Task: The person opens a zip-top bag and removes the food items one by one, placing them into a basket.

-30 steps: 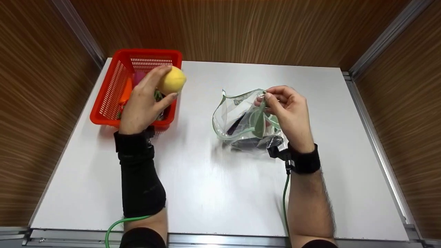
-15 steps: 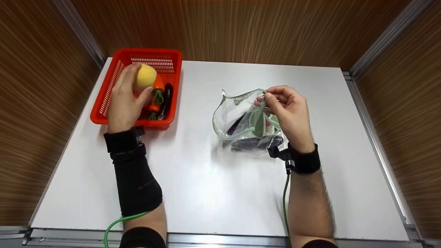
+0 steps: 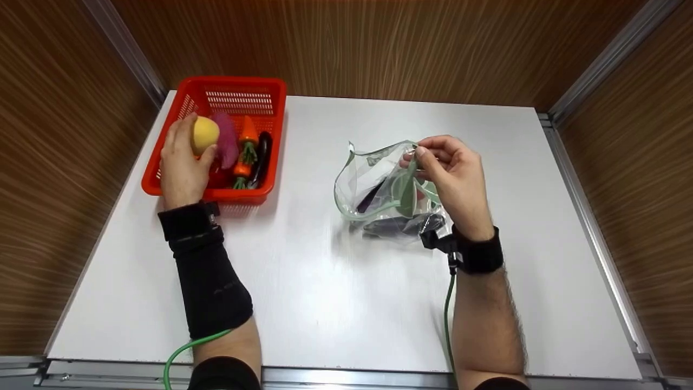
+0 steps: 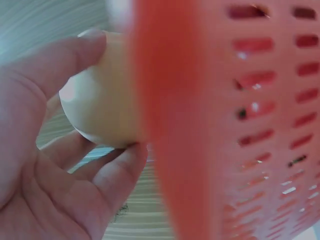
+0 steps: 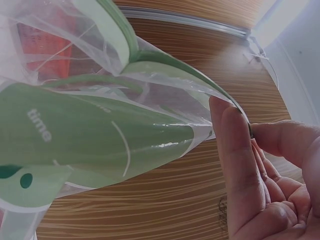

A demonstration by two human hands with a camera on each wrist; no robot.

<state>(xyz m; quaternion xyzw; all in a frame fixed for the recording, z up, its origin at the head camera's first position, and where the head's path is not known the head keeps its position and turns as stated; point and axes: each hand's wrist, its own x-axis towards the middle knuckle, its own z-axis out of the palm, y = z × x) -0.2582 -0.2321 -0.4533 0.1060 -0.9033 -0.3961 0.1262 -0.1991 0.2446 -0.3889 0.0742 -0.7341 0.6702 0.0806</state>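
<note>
My left hand [image 3: 183,165] grips a yellow lemon [image 3: 206,134] over the left side of the red plastic basket [image 3: 227,193]. In the left wrist view, thumb and fingers curl round the lemon [image 4: 102,100], and the basket's blurred rim hides part of it. My right hand [image 3: 457,173] pinches the top edge of a clear bag with green trim [image 3: 407,197] between thumb and fingers. Its mouth stands open toward the left. Dark elongated things [image 3: 392,225] show through the bag's wall. The right wrist view shows the bag's green printed panel [image 5: 90,135] close up.
Inside the basket lie a purple sweet-potato-like thing [image 3: 228,138], a carrot [image 3: 249,130] with another orange one below it, and a dark eggplant [image 3: 263,157]. A white tabletop [image 3: 325,303] carries everything. Wood-grain panels [image 3: 346,49] enclose the back and sides.
My left hand has carried the lemon leftward and down into the basket area, uncovering the purple thing, carrots and eggplant. My right hand and the bag have stayed in place.
</note>
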